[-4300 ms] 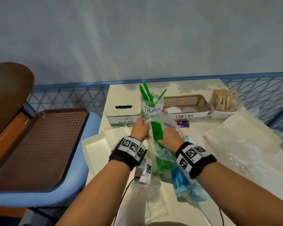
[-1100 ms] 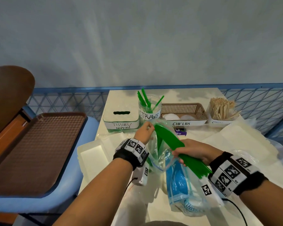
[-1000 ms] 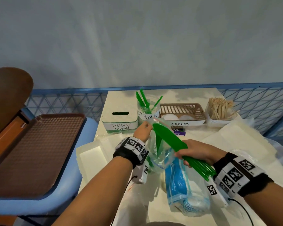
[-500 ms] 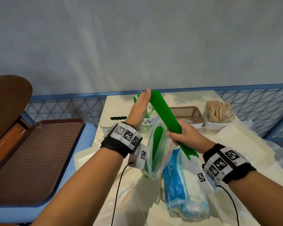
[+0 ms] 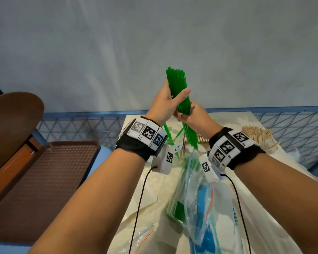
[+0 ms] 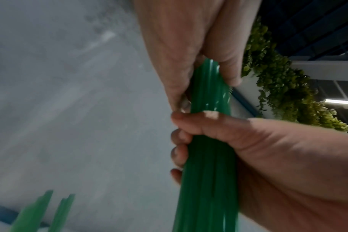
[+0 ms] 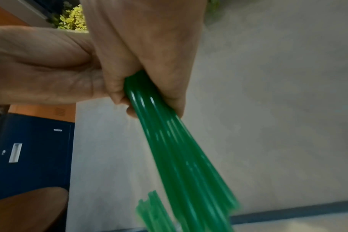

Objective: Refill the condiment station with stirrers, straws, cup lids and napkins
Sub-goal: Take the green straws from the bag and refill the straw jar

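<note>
A thick bundle of green straws [image 5: 176, 83] stands nearly upright in the air above the table. My left hand [image 5: 173, 96] grips its upper part, thumb in front. My right hand [image 5: 187, 114] grips it just below, fingers wrapped round. The left wrist view shows the bundle [image 6: 207, 164] in both fists; the right wrist view shows it [image 7: 181, 157] fanning out below my right hand. Below the hands, the labelled straws jar [image 5: 175, 146] with a few straws is partly hidden behind my left wrist. A clear bag [image 5: 180, 204] with more green straws stands on the table.
Wooden stirrers [image 5: 256, 137] stand at the back right, with the cup lids basket [image 5: 200, 142] mostly hidden by my right wrist. A blue packet [image 5: 204, 209] sits in plastic beside the bag. A brown tray [image 5: 44, 178] lies on a blue chair to the left. A blue railing [image 5: 81, 123] runs behind.
My right hand pulled the straw bundle out of the bag and lifted it upright. My left hand let go of the bag and took hold of the bundle's upper part.
</note>
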Tool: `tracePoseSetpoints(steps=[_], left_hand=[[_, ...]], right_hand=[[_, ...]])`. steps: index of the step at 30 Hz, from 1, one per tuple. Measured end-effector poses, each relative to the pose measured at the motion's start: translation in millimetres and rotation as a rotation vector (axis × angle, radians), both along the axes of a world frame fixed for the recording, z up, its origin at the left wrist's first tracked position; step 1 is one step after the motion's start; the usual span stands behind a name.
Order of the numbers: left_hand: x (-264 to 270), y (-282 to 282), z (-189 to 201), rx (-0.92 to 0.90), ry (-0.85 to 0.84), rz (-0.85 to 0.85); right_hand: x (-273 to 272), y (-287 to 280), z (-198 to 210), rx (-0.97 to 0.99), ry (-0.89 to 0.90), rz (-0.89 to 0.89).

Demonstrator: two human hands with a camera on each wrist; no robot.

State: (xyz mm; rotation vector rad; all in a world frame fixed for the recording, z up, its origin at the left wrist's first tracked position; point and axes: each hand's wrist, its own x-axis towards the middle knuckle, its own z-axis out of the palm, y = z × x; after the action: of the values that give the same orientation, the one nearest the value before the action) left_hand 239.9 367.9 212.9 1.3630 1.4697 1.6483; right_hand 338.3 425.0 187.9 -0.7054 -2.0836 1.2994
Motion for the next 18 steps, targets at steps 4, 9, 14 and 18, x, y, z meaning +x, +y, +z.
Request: tracePoseSetpoints(steps=[4,9,14,18], left_hand=[[-27.0,6.8,-25.4,0.086,0.094,0.439],[-62.7,11.3,-95.8,-0.444,0.106,0.436],[-68.3,14.7,-137.6,-0.747,0.072,0.127],[-62.8,24.0,-156.1,-0.582,-0.016,0.160]], right_hand=[[-20.7,22.1,2.9,-0.048,0.203,-0.133],[-47.9,39.3,-19.0,-0.104,0.319,-0.191],[-68.8,48.3,-58.3,-0.151,0.272,-0.239],[-79.8,45.4,-84.9,-0.198,0.217,-0.251]])
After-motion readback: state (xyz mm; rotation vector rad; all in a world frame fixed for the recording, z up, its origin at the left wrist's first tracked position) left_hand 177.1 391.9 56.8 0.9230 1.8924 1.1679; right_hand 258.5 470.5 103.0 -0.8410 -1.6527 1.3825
